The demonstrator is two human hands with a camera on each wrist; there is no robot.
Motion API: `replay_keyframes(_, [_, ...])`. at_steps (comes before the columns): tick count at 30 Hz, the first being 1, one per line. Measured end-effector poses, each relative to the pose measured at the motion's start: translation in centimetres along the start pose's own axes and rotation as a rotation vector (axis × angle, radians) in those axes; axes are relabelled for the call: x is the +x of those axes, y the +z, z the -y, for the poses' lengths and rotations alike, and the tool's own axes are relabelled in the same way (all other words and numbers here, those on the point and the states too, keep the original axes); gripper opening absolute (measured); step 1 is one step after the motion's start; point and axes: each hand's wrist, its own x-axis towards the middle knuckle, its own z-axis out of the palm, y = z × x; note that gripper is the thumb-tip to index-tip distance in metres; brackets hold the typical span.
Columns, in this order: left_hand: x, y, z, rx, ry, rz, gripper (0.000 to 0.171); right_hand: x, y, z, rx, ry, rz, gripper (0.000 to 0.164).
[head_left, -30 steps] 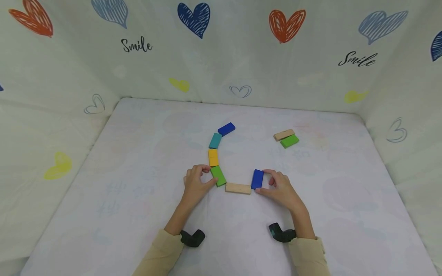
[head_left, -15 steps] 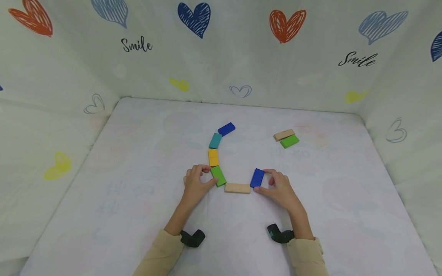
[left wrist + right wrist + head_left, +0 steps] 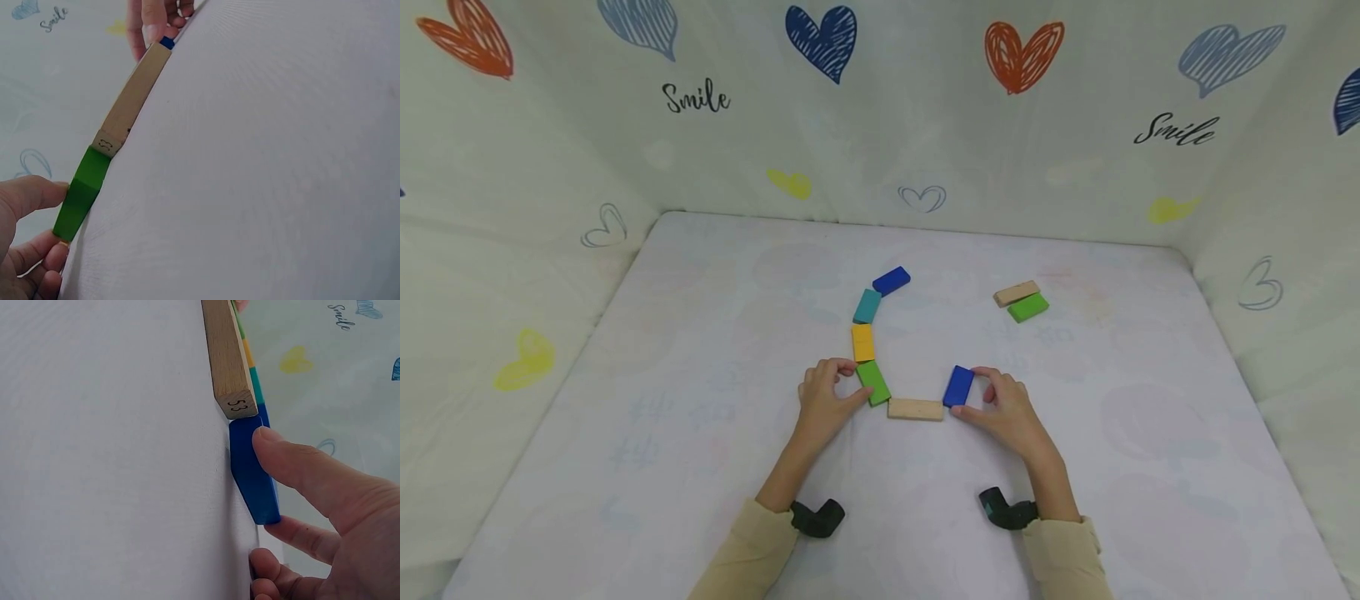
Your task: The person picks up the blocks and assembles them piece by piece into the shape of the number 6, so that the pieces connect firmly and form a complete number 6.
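Wooden blocks lie end to end in a curved row on the white table. My left hand [image 3: 831, 402] pinches the green block [image 3: 873, 382] between thumb and finger at its two ends. My right hand [image 3: 1009, 410] holds the blue block [image 3: 958, 386] the same way. Between these two lies a plain wood block [image 3: 915, 409], its end marked 53 in the right wrist view, touching or nearly touching both. Beyond the green block the curve runs on through a yellow block [image 3: 863, 342], a teal block [image 3: 867, 306] and another blue block [image 3: 892, 281].
A second plain wood block [image 3: 1017, 292] and a second green block [image 3: 1028, 307] lie side by side toward the back right of the table [image 3: 737, 317]. A pale cloth [image 3: 895, 125] printed with hearts hangs behind and along both sides.
My right hand has shifted slightly left with the blue block, which has tilted a little. The plain wood block has slid slightly left toward the green one. My left hand stays put.
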Motion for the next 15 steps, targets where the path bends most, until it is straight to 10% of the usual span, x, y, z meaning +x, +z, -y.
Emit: replay_keyframes(15, [-0.10,-0.15,-0.18,-0.020,-0.008,0.005,0.040,0.09,-0.12,-0.03,-0.018,0.016,0.024,0.072])
